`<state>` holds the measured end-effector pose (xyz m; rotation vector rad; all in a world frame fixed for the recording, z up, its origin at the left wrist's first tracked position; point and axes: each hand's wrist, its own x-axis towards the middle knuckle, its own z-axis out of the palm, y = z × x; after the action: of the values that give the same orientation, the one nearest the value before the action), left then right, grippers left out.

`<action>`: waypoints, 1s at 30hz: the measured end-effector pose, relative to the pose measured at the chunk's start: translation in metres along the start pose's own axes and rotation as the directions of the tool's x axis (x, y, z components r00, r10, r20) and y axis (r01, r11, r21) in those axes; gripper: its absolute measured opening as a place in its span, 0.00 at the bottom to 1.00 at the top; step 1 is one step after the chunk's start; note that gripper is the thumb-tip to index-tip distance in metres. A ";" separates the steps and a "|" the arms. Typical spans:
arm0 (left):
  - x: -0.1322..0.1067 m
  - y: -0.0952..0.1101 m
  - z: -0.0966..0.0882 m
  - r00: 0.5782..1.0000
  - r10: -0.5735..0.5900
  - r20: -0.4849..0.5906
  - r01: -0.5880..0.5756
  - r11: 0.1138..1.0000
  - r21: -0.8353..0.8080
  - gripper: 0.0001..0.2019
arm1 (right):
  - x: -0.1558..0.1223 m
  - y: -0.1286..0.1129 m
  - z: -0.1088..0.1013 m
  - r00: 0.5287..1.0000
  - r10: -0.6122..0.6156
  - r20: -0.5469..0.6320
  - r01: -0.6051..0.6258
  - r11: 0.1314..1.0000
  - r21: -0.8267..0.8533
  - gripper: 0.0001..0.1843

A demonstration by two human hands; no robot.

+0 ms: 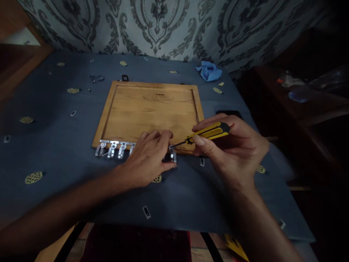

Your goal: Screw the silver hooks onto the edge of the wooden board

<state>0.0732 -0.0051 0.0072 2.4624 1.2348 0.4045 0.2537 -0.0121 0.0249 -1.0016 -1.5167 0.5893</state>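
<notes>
A wooden framed board (pixel 155 112) lies on the cloth-covered table, its recessed face up. Along its near edge runs a silver metal hook rail (pixel 113 145) with several curved hooks hanging over the side. My left hand (pixel 148 156) presses over the rail's right half, fingers on the board and thumb near the last hook; it hides the hooks beneath it. My right hand (pixel 231 149) grips a yellow-and-black screwdriver (pixel 208 133) by the handle. The screwdriver's shaft slants down to the left, and its tip meets the rail at the rightmost hook, beside my left fingers.
A crumpled blue cloth (pixel 209 71) sits at the table's far right. Behind my right hand a dark flat object (pixel 229 113) is partly hidden. Small metal bits (pixel 96 78) and a small black frame-shaped piece (pixel 125 78) lie beyond the board. A patterned curtain (pixel 158 29) hangs at the back.
</notes>
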 end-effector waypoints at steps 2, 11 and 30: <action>0.000 0.000 -0.001 1.000 -0.001 0.002 0.001 1.000 -0.001 0.28 | -0.003 0.002 0.003 0.999 -0.030 -0.029 0.030 1.000 -0.007 0.08; 0.001 0.003 -0.003 0.999 -0.027 0.025 0.027 0.999 -0.022 0.25 | -0.013 0.010 0.010 0.970 -0.231 -0.079 0.221 0.968 -0.121 0.12; 0.002 0.003 -0.005 0.998 -0.034 0.051 0.035 0.999 -0.013 0.25 | -0.006 0.006 0.011 0.991 -0.077 -0.112 0.066 0.993 -0.094 0.14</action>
<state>0.0744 -0.0045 0.0133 2.4207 1.2477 0.3384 0.2445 -0.0125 0.0148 -1.0278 -1.4805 0.4087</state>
